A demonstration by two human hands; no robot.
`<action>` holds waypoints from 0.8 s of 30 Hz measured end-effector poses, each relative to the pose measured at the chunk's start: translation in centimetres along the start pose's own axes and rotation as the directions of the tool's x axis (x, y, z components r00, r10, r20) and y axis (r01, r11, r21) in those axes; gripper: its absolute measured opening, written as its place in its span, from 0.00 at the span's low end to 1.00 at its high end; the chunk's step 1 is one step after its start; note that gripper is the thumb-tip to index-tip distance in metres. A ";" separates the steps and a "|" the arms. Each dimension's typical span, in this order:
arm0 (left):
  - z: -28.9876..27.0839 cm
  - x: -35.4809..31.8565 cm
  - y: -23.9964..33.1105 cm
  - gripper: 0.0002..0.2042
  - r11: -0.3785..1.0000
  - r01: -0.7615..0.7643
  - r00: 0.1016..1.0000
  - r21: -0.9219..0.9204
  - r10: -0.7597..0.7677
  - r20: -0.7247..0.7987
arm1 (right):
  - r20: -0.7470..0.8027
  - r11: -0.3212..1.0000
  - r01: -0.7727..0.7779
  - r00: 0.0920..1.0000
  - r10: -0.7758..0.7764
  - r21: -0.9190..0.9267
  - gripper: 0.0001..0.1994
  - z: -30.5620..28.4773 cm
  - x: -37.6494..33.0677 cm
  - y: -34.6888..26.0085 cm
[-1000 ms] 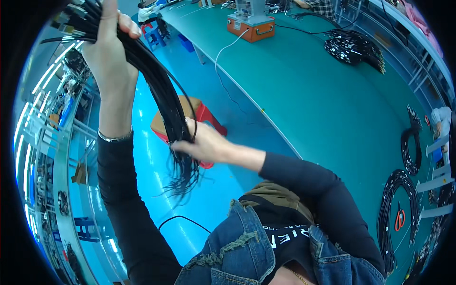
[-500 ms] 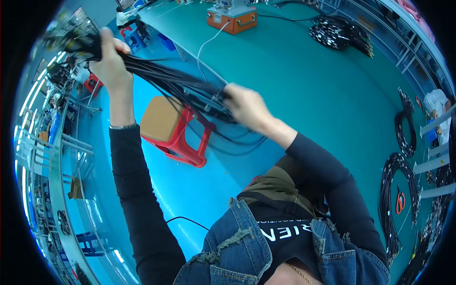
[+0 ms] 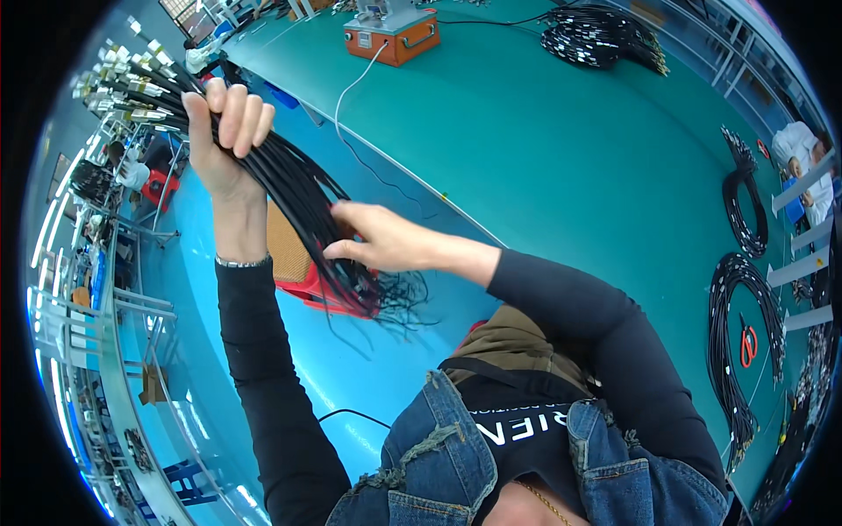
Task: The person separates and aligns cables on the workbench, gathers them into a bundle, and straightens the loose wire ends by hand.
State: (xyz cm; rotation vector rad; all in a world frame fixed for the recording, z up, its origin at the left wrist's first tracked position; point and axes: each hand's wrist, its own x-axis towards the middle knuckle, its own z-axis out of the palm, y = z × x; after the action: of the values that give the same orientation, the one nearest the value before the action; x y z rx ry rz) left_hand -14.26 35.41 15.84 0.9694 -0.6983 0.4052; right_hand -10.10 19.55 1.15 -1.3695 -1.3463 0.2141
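A thick bundle of black cables (image 3: 294,180) slants down across the left of the view. Pale connectors cluster at its upper left end, and loose thin wire ends fan out at its lower end. My left hand (image 3: 226,131) is wrapped round the bundle's upper part, just below the connectors. Lower down, my right hand (image 3: 381,238) reaches the bundle from the right, its thumb and fingers apart at the cables' edge. Its fingertips are partly blurred, and whether they press on the cables is hard to make out.
Behind the bundle stands a red stool (image 3: 303,285) with a tan top. The green table (image 3: 526,149) carries an orange box (image 3: 392,39), coiled cables (image 3: 605,37) at the back, more cable loops (image 3: 719,351) and red-handled scissors (image 3: 747,344) at right. People sit at far benches.
My right hand has moved left and down along the bundle, and its grip has loosened. The bundle now hangs more steeply, its lower end over the stool. My left hand still holds it.
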 end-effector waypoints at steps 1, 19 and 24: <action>0.2 -0.1 -0.1 0.16 0.998 0.041 0.999 0.041 -0.042 0.016 | 0.001 1.000 0.003 1.000 -0.003 0.010 0.14 -0.4 0.3 -0.1; 1.4 -2.3 1.9 0.14 0.908 0.305 0.946 0.288 -0.324 0.019 | 0.256 0.997 -0.071 0.963 0.079 -0.043 0.10 -1.1 -0.7 2.6; 1.3 -3.8 2.5 0.14 0.647 0.464 0.884 0.606 -0.296 -0.362 | -0.010 0.916 -0.033 0.999 0.031 -0.400 0.10 -6.0 -0.1 2.6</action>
State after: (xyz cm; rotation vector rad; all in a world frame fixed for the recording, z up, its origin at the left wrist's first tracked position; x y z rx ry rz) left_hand -18.94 35.53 15.26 1.7073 -0.0819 0.3902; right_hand -4.15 16.94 1.11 -1.7321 -1.4156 -0.0484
